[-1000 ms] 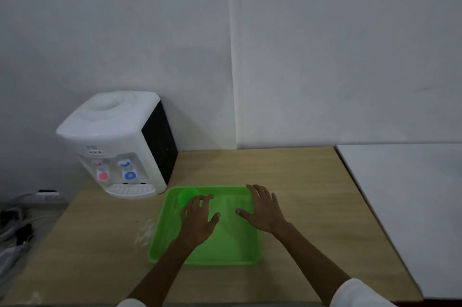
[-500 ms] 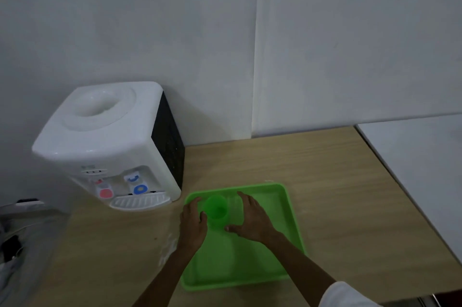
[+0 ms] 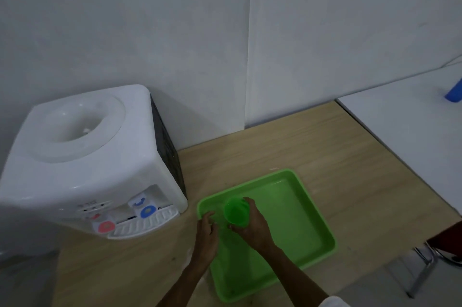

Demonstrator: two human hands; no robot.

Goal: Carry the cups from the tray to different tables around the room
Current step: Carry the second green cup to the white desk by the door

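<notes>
Head view: my right hand (image 3: 252,226) is gripping the green cup (image 3: 236,211) over the near-left corner of the tray (image 3: 322,226); my left hand (image 3: 207,231) is hovering beside it, fingers loose. I'm judging it light, thin plastic, so I'm holding mid-wall, gently.

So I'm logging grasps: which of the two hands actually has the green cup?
The right hand: its fingers wrap the green cup over the green tray. The left hand is beside it, open, holding nothing.
</notes>
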